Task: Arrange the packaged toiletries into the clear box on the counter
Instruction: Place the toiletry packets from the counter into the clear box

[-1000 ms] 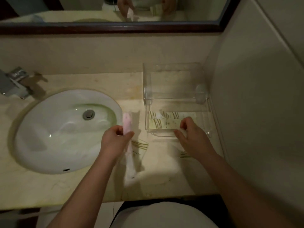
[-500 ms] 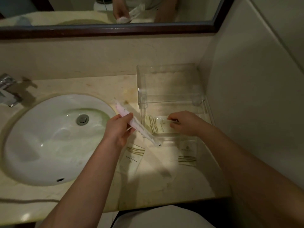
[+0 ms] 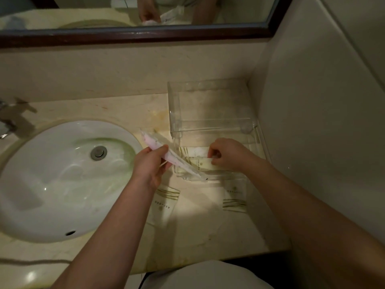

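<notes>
Two hands work at a clear box [image 3: 210, 123] that stands on the marble tabletop [image 3: 198, 236], in the corner between the backsplash [image 3: 104, 69] and the side wall [image 3: 312, 132].

Left hand [image 3: 149, 165]: fingers curled round a wrapped pink toiletry [image 3: 155, 143], a long slim item in a clear sleeve (its exact kind cannot be told). It is held slanting, with the upper end over the rim of the sink [image 3: 62, 184] and the lower end across the front left corner of the box.

Right hand [image 3: 228, 155]: reaches into the low front part of the box, thumb and fingertips pinching the edge of a cream sachet [image 3: 203, 163] that lies flat on the box floor. A striped sachet [image 3: 185, 152] lies just beside it, also inside, partly behind the wrapped toiletry.

Outside the box, near its front wall, two further packets with green bands lie on the tabletop: the left packet [image 3: 165, 203], partly hidden by the left forearm, and the right packet [image 3: 234, 198], just in front of the box.

Sink: white oval basin with a metal drain [image 3: 99, 152]; part of a faucet [image 3: 6, 122] shows at the far left edge. Above the backsplash, a dark-framed mirror [image 3: 187, 34] reflects both hands.
</notes>
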`<state>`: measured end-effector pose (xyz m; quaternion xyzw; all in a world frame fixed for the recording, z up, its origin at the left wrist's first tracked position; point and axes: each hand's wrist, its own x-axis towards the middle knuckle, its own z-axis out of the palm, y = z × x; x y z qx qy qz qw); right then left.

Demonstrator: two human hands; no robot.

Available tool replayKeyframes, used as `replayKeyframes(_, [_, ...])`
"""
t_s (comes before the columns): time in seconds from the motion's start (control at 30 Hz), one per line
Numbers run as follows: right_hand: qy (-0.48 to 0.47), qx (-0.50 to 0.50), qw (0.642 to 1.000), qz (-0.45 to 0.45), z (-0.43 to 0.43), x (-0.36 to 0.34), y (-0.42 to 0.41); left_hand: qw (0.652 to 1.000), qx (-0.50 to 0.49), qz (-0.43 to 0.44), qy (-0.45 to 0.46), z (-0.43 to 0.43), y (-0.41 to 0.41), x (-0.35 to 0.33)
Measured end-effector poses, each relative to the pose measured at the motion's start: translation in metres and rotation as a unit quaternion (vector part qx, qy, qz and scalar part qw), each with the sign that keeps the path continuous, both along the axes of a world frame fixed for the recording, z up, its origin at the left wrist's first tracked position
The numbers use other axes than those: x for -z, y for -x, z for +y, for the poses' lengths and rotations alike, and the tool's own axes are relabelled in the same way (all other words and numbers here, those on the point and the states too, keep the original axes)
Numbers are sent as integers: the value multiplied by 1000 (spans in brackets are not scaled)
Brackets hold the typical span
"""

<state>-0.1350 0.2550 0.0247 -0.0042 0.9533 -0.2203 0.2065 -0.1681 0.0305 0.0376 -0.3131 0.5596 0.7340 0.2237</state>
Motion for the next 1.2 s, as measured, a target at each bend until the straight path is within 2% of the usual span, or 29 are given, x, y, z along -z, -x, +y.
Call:
replayKeyframes(0.07, [8,53,997,46,2,1,-4,1000,-2,3,-13,8,-1,0])
replayKeyframes(0.1, [56,103,991,65,3,-2,-8,1000,1,5,-17,14,-2,1])
replayKeyframes(0.17, [218,195,955,55,-1,-12,-17,1000,6,7,-29,27,-6,3])
replayKeyframes(0.2, [282,212,935,30,-2,-17,-22,999,9,6,-39,34,-8,4])
replayKeyframes(0.23, [303,206,930,10,-3,-20,-26,999,13,3,-51,41,-11,4])
replayKeyframes(0.33, [256,160,953,-17,-2,-19,-33,997,30,5,-75,55,-18,5])
replayKeyframes(0.47, [247,191,949,-37,10,-16,-35,996,29,21,-79,53,-19,3])
replayKeyframes(0.53, [212,182,960,-16,17,-14,-36,998,31,47,-24,43,-16,4])
replayKeyframes(0.6, [155,156,975,14,23,-12,-35,990,79,89,77,32,-16,8])
replayKeyframes(0.67, [100,129,986,26,25,-12,-32,963,144,137,182,22,-18,12])
replayKeyframes(0.73, [60,104,993,14,23,-12,-27,921,199,185,280,17,-22,16])
replayKeyframes(0.83, [8,86,996,-8,21,-12,-26,836,261,295,382,20,-26,18])
replayKeyframes(0.97, [-28,100,994,-24,28,-14,-29,719,339,408,449,27,-31,26])
replayKeyframes(1.1, [-9,117,993,-25,28,-9,-33,659,370,429,496,26,-32,39])
replayKeyframes(1.2, [-2,140,990,8,27,-3,-38,651,368,446,492,24,-32,41])
